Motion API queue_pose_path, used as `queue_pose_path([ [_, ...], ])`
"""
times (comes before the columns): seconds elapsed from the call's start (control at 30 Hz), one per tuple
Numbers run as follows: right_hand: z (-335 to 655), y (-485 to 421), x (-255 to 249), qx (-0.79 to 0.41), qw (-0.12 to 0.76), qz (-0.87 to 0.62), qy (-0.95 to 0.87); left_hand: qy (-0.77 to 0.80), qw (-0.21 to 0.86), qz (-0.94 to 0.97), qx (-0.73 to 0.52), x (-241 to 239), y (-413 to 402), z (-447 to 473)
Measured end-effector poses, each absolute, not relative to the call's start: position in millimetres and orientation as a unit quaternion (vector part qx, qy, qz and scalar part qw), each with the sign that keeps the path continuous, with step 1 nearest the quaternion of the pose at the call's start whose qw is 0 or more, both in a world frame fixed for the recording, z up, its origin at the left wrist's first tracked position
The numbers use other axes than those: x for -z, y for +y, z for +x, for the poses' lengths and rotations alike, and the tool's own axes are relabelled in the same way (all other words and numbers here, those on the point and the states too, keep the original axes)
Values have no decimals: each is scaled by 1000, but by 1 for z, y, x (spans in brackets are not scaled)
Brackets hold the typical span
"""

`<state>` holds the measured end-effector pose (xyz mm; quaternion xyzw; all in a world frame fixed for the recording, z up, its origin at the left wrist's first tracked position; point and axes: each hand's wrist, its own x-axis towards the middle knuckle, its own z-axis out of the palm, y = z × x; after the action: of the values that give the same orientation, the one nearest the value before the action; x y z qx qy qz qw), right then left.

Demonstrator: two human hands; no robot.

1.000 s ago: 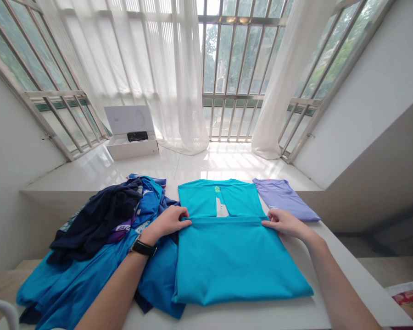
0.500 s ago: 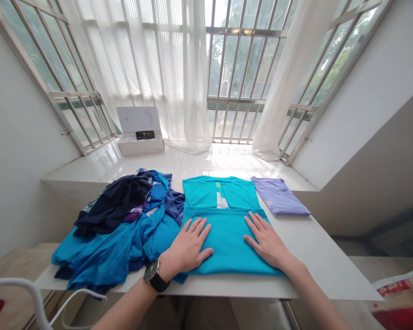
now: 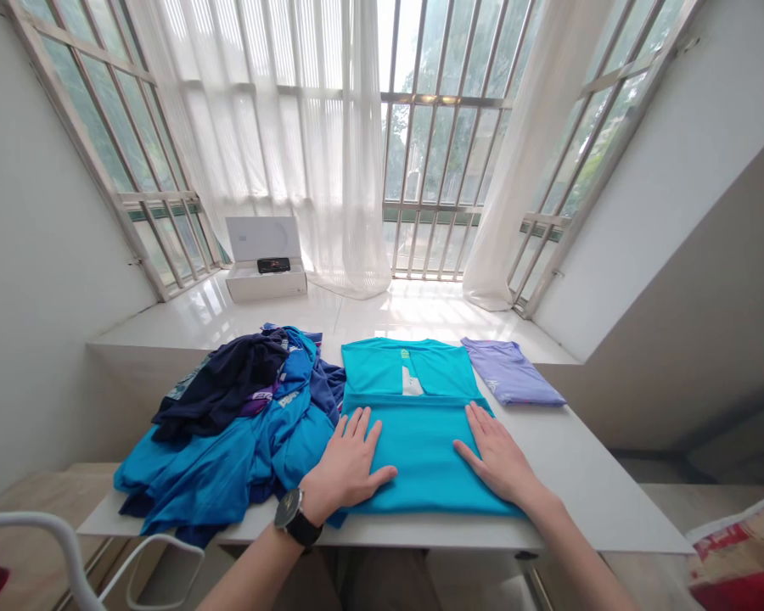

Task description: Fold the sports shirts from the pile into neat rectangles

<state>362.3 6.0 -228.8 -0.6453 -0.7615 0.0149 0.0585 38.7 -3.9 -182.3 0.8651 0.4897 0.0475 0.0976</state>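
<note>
A turquoise T-shirt lies on the white table in front of me, its lower part folded up over the upper part. Past the fold edge, a white patch and a small green print show near the collar. My left hand rests flat on the shirt's left side, fingers stretched, a black watch on the wrist. On the right side, my right hand also lies flat, with its thumb pointing inward. Neither hand grips anything.
A heap of crumpled blue and dark clothes touches the shirt's left side. At the back right lies a folded lavender shirt. An open white box holding a black device stands on the window sill. White tubing curves at lower left.
My view has tilted slightly, so the scene sits a little lower. Both hands stay flat on the turquoise T-shirt, having shifted only slightly, and the fold looks the same.
</note>
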Motion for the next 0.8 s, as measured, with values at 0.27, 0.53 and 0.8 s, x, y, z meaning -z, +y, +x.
queue_pose_path([
  [0.27,361,5,227,-17,63,-654,-754,510,63,855,-78,192,25,56],
  [0.53,364,3,232,-13,69,-654,-754,496,44,860,-111,196,26,53],
  [0.8,366,3,232,-26,58,-653,-755,430,42,891,-136,206,-27,51],
])
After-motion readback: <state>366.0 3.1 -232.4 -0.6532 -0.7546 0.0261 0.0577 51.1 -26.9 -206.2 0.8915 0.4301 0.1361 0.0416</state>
